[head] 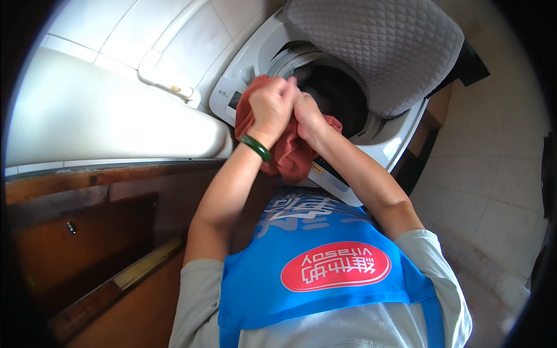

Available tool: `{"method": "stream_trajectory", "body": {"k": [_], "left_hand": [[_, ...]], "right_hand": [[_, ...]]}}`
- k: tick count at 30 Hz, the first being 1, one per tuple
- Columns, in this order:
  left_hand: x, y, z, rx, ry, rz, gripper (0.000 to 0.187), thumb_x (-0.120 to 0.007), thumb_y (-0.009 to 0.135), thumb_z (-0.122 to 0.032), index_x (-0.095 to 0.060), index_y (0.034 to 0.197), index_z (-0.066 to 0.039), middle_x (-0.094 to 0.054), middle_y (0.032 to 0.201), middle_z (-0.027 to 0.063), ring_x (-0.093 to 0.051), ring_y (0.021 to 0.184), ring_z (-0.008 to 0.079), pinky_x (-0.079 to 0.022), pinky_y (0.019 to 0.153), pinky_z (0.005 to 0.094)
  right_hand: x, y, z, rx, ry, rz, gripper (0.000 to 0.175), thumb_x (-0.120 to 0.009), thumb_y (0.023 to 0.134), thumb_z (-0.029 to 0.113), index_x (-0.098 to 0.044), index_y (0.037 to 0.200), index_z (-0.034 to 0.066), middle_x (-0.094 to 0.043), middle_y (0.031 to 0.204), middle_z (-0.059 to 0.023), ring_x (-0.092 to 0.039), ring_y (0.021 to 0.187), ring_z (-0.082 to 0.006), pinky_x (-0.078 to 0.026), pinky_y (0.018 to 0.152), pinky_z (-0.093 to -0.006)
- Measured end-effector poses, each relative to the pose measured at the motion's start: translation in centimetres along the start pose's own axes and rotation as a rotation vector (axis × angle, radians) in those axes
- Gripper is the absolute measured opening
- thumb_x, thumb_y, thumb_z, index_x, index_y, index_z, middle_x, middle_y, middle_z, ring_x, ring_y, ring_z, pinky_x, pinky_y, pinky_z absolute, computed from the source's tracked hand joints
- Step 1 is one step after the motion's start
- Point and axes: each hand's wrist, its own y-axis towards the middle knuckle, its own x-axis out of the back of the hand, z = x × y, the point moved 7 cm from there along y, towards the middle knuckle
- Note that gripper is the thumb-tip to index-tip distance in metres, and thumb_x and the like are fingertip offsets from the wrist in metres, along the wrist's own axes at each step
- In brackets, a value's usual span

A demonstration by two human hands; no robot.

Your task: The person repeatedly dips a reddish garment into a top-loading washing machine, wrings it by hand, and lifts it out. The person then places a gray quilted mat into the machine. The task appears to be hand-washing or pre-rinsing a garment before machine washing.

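A reddish cloth garment is bunched in my two hands over the front edge of a top-loading washing machine. My left hand, with a green bangle on its wrist, is closed in a fist on the cloth. Close against it, my right hand grips the cloth too, its fingers mostly hidden. Beyond the hands the drum is uncovered and dark inside; some grey fabric seems to lie at its near side. Part of the control panel is covered by the cloth.
A quilted grey cover lies over the machine's raised lid at the back right. To the left are a white basin or tub, a white pipe and a brown wooden cabinet. Tiles line the right side.
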Motion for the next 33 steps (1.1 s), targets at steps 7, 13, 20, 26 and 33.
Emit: {"method": "stream_trajectory", "body": {"k": [7,13,20,26,33], "left_hand": [[-0.9,-0.7,2.3,0.041,-0.050,0.050,0.032,-0.068,0.084,-0.017,-0.050,0.061,-0.005,-0.053,0.057,0.0155,-0.052,0.051,0.0336,-0.041,0.047,0.0404],[0.2,0.1,0.3,0.095,-0.038,-0.013,0.033,-0.068,0.083,-0.019,-0.050,0.059,-0.006,-0.054,0.056,0.0145,-0.053,0.050,0.0359,-0.042,0.047,0.0415],[0.7,0.5,0.5,0.228,0.026,0.007,0.030,-0.070,0.080,-0.013,-0.049,0.061,-0.004,-0.053,0.061,0.0179,-0.055,0.055,0.0365,-0.043,0.049,0.0401],[-0.7,-0.1,-1.6,-0.038,-0.021,0.218,0.023,-0.067,0.084,-0.015,-0.055,0.068,-0.004,-0.060,0.069,0.0161,-0.058,0.067,0.0353,-0.044,0.060,0.0394],[0.1,0.1,-2.1,-0.112,-0.107,0.049,0.029,-0.068,0.084,-0.013,-0.050,0.063,-0.003,-0.052,0.058,0.0160,-0.053,0.051,0.0349,-0.041,0.046,0.0394]], "right_hand": [[-3.9,-1.3,1.8,0.091,0.359,0.529,0.023,-0.050,0.095,0.022,-0.061,0.083,0.0067,-0.059,0.073,-0.0007,-0.051,0.061,-0.0116,-0.042,0.055,-0.0259],[-0.9,-0.2,1.3,0.127,0.011,0.041,0.027,-0.052,0.096,0.027,-0.058,0.077,0.0077,-0.055,0.072,0.0012,-0.047,0.060,-0.0104,-0.041,0.053,-0.0265],[-1.2,-0.3,1.3,0.017,0.025,0.066,0.024,-0.047,0.096,0.023,-0.057,0.081,0.0069,-0.054,0.072,0.0025,-0.052,0.065,-0.0106,-0.043,0.058,-0.0246],[-2.9,-0.7,2.7,0.162,0.157,0.284,0.024,-0.045,0.098,0.024,-0.056,0.082,0.0088,-0.053,0.072,0.0010,-0.050,0.065,-0.0119,-0.043,0.058,-0.0273],[-2.8,0.7,1.0,0.117,0.248,0.412,0.019,-0.052,0.095,0.024,-0.059,0.088,0.0072,-0.052,0.072,0.0005,-0.046,0.063,-0.0108,-0.040,0.056,-0.0264]]}}
